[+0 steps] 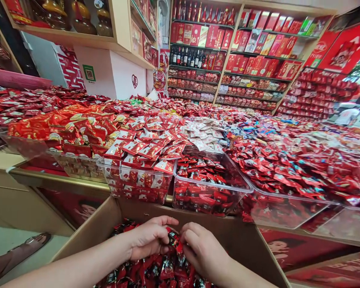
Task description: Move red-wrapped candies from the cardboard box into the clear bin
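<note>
Both hands are inside an open cardboard box [87, 230] that holds many candies [168, 268] in shiny red and black wrappers. A wrapped candy [172, 238] sits between my fingers, above the others. My left hand [150, 240] has its thumb and curled fingers against this candy, with the index finger stretched out over it. From the other side my right hand [202, 248] closes its fingertips at the candy's edge; part of what they grip is hidden. Just beyond the box, a clear plastic bin [213, 186] is partly filled with similar red and black candies.
A clear bin [138, 180] heaped with red and white packets adjoins it on the left. More bins of sweets [288, 172] spread right and back. Shelves [201, 22] of bottles and red boxes stand behind. Another person's sandalled foot [30, 248] is at lower left.
</note>
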`<state>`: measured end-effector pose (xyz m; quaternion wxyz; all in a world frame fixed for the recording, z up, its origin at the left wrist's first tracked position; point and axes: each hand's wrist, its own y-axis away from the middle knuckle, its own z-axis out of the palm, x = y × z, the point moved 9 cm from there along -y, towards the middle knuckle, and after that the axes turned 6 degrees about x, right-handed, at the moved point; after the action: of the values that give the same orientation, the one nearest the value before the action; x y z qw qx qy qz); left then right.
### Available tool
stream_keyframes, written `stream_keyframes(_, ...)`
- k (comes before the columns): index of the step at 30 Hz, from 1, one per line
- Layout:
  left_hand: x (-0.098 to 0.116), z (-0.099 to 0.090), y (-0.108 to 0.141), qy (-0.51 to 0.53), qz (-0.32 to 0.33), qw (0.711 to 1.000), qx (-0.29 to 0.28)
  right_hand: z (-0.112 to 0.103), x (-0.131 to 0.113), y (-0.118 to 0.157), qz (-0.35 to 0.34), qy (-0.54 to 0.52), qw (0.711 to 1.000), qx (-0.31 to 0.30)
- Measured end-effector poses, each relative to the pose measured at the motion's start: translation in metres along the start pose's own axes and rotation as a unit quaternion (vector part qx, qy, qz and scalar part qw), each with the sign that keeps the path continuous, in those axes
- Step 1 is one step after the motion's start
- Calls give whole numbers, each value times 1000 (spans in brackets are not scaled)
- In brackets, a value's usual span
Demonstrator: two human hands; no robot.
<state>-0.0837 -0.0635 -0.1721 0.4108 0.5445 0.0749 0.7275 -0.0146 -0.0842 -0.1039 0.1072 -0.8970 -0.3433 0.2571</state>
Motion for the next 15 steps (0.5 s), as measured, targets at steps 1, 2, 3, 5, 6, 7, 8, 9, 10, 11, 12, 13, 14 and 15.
stream_keyframes(1,2,2,1,-4,3,1000,-14,-1,-5,0,-25,7,1000,0)
stream_keyframes(2,3,5,3,-7,4,999,-34,-3,-9,0,-45,17,999,-2)
stream_keyframes(3,4,9,5,-6,5,998,-57,-5,-12,1,-58,27,998,-2)
stream_keyframes(5,9,16,11,11,11,995,-96,-12,-18,3,-68,42,997,-3)
stream_keyframes(6,11,19,14,25,14,994,-110,-18,-22,3,-68,42,997,0)
stream_keyframes(7,13,21,16,36,16,992,-119,-26,-25,3,-67,35,997,3)
stream_keyframes(8,15,21,18,44,18,991,-124,-37,-29,3,-65,19,998,8)
stream_keyframes(9,15,22,18,47,19,991,-127,-50,-33,2,-60,-2,998,18)
stream_keyframes(10,15,21,18,43,19,990,-129,-67,-37,0,-55,-25,998,37)
stream_keyframes(11,13,20,18,38,19,991,-130,-86,-39,-3,-49,-43,996,66)
stream_keyframes(12,12,19,17,32,19,991,-130,-108,-39,-6,-44,-51,992,104)
stream_keyframes(13,10,18,16,25,18,991,-132,-131,-37,-10,-36,-45,988,146)
stream_keyframes(14,8,17,15,18,17,991,-134,-152,-34,-14,-25,-24,982,188)
stream_keyframes(15,6,17,14,11,16,990,-137,-171,-27,-19,-8,9,976,220)
